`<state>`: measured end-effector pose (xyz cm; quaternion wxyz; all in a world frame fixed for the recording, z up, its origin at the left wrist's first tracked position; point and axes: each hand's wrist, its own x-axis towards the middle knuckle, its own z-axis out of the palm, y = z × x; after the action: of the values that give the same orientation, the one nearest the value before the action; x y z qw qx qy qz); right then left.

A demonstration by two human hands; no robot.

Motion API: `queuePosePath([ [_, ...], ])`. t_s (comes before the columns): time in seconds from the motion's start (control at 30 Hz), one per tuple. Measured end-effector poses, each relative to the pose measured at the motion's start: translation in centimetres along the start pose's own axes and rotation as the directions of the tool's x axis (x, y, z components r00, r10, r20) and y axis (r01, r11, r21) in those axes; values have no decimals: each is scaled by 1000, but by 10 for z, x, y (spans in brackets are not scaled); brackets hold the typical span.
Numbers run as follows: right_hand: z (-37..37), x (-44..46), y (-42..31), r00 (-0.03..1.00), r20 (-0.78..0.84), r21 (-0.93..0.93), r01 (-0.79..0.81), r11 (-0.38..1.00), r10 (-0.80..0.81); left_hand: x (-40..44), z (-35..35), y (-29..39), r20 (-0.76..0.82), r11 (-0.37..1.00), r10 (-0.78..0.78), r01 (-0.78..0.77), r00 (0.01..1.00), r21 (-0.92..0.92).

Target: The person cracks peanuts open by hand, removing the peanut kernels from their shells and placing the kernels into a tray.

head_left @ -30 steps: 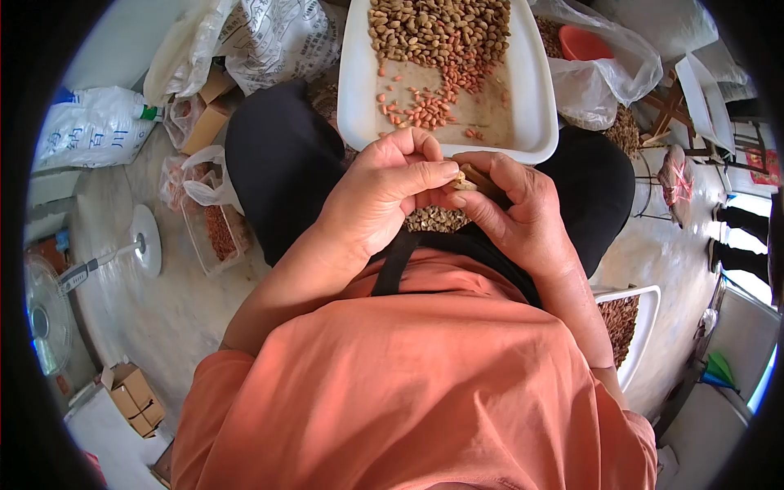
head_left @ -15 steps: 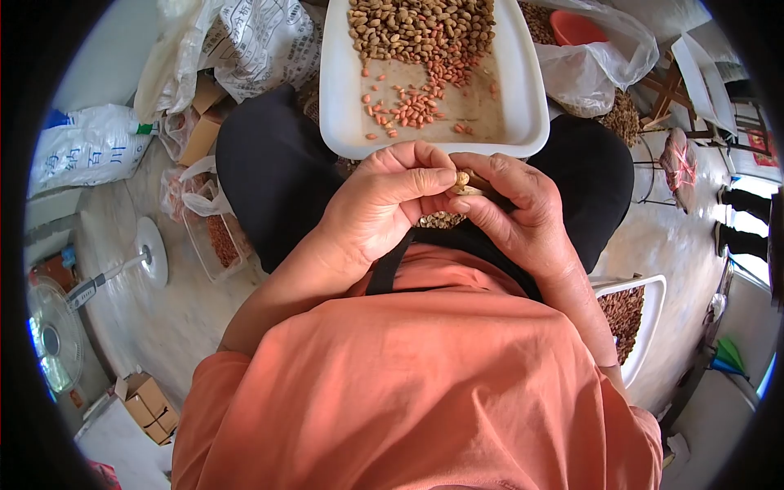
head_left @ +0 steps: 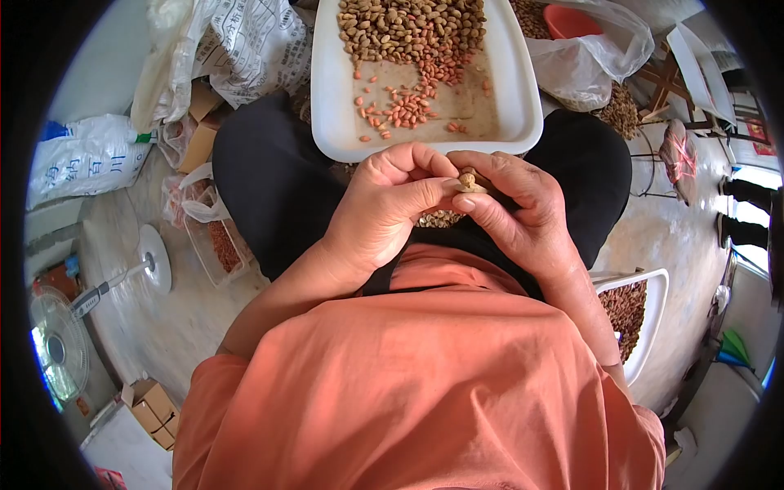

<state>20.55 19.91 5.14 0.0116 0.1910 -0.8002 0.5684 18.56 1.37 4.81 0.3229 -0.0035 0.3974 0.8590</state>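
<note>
Between my fingertips is a peanut in its shell (head_left: 468, 179), just in front of the near rim of a white tray (head_left: 425, 152). My left hand (head_left: 392, 196) pinches it from the left with thumb and index finger. From the other side, my right hand (head_left: 518, 200) grips it, its thumb below and fingers curled above. Part of the peanut is hidden by the fingers. Unshelled peanuts (head_left: 408, 31) are heaped at the far end of the tray, and red shelled kernels (head_left: 408, 106) lie scattered nearer to me.
Peanut shells (head_left: 439, 219) show beneath my hands. A container of kernels (head_left: 224, 245) and a fan (head_left: 55, 347) stand at left. To the right are a white tray of dark reddish kernels (head_left: 627, 314) and a plastic bag (head_left: 572, 69) with a red bowl (head_left: 572, 22). A person's legs (head_left: 747, 212) show far right.
The view has shifted slightly, so the tray sits a little higher and further left. Both hands keep their pinch on the peanut, which now shows more between the fingertips.
</note>
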Motion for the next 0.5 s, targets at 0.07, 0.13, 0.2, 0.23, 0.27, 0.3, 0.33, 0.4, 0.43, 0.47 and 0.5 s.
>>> queuePosePath([
  [0.07, 1, -1, 0, 1000, -3, 28, -16, 999, 16, -1, -1, -3, -7, 999, 30, -30, 1000, 32],
  [0.13, 5, -4, 2, 999, -17, 91, -33, 995, 35, -2, -2, -5, -15, 995, 62, -61, 998, 85],
  [0.2, 4, -5, 4, 1000, 2, 63, -10, 998, 10, -4, 0, -5, -21, 993, 63, -60, 998, 103],
  [0.23, 4, -5, 4, 1000, 12, 50, 1, 999, -2, -4, 1, -4, -24, 992, 62, -59, 998, 113],
  [0.27, 3, -5, 4, 1000, 23, 41, 3, 999, -4, -5, 1, -4, -30, 990, 53, -48, 998, 133],
  [0.3, 2, -4, 2, 999, 34, 33, 5, 999, -7, -6, 1, -2, -35, 988, 43, -37, 998, 153],
  [0.33, 1, -4, 1, 999, 45, 25, 8, 1000, -9, -6, 0, -2, -41, 985, 33, -26, 999, 173],
  [0.4, 1, -3, -2, 998, 58, 81, -44, 996, 39, -7, -2, -4, -33, 991, 43, -38, 999, 130],
  [0.43, 2, -3, -3, 996, 66, 108, -69, 992, 62, -7, -3, -5, -29, 993, 48, -45, 998, 108],
  [0.47, 4, -3, -3, 997, 45, 105, -62, 993, 57, -7, -3, -4, -29, 994, 53, -50, 998, 94],
  [0.5, 7, -3, -4, 998, 25, 100, -53, 994, 51, -7, -3, -4, -29, 995, 59, -57, 998, 79],
])
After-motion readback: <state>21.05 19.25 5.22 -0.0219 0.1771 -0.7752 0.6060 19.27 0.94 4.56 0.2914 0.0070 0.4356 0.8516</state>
